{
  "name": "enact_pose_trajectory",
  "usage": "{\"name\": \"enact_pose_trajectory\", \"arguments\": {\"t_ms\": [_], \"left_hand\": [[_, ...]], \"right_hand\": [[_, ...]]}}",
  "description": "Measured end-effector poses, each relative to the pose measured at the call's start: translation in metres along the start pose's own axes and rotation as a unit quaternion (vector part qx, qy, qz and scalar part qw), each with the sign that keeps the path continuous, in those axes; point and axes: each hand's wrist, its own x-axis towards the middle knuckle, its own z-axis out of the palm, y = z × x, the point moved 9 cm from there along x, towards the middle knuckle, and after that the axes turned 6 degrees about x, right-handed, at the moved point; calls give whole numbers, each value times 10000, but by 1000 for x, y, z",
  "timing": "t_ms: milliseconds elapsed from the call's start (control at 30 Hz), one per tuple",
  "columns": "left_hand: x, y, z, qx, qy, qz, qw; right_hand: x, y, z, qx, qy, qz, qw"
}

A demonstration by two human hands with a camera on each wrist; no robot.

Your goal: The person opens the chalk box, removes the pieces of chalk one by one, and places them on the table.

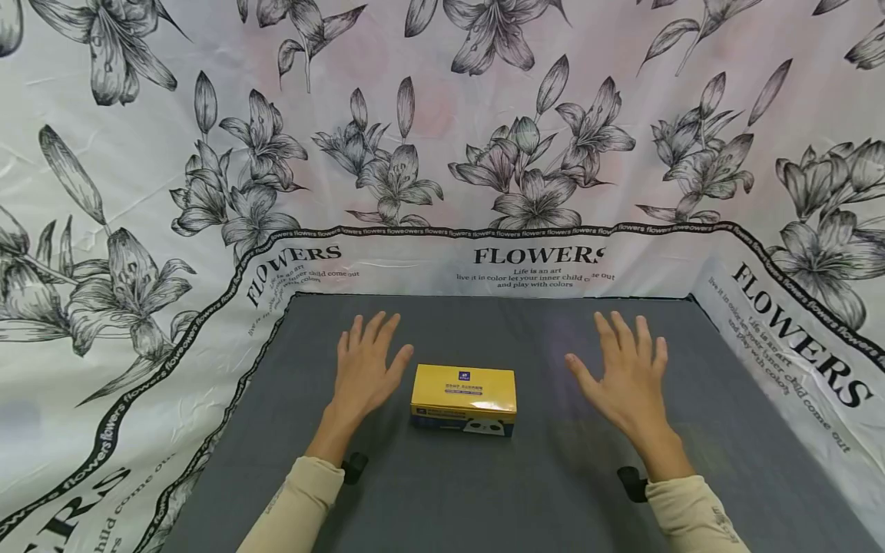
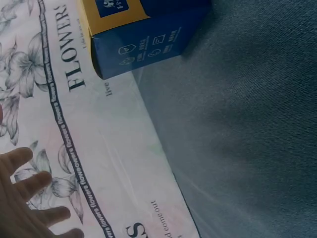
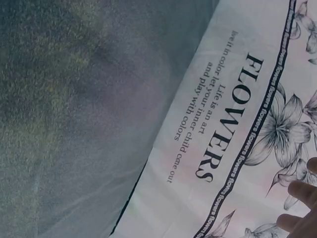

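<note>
A yellow and dark blue cardboard box (image 1: 463, 389) with a panda picture on its front sits on the grey surface between the two hands. My left hand (image 1: 368, 367) is to the left of it, fingers spread and holding nothing. On the other side, further from the box, my right hand (image 1: 625, 376) has its fingers straight and apart, also with nothing in it. In the left wrist view the blue end of the box (image 2: 143, 44) shows at the top, with spread fingers (image 2: 34, 186) at the lower left. Only a few fingertips (image 3: 299, 191) appear in the right wrist view.
The grey cloth surface (image 1: 484, 491) spreads beneath both arms. A white sheet (image 1: 387, 265) printed with grey lilies and the word FLOWERS rises behind it and along both sides. Black wrist-worn devices (image 1: 355, 468) sit near the cream sleeves (image 1: 297, 503).
</note>
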Motion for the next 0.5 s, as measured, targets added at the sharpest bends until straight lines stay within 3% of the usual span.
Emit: {"name": "enact_pose_trajectory", "arguments": {"t_ms": [267, 500], "left_hand": [[-4, -1, 5, -172, 43, 105, 9998], [-11, -3, 12, -754, -118, 134, 9970]], "right_hand": [[1, -11, 9, 285, -15, -386, 9988], [0, -21, 23, 730, -158, -806, 9939]]}}
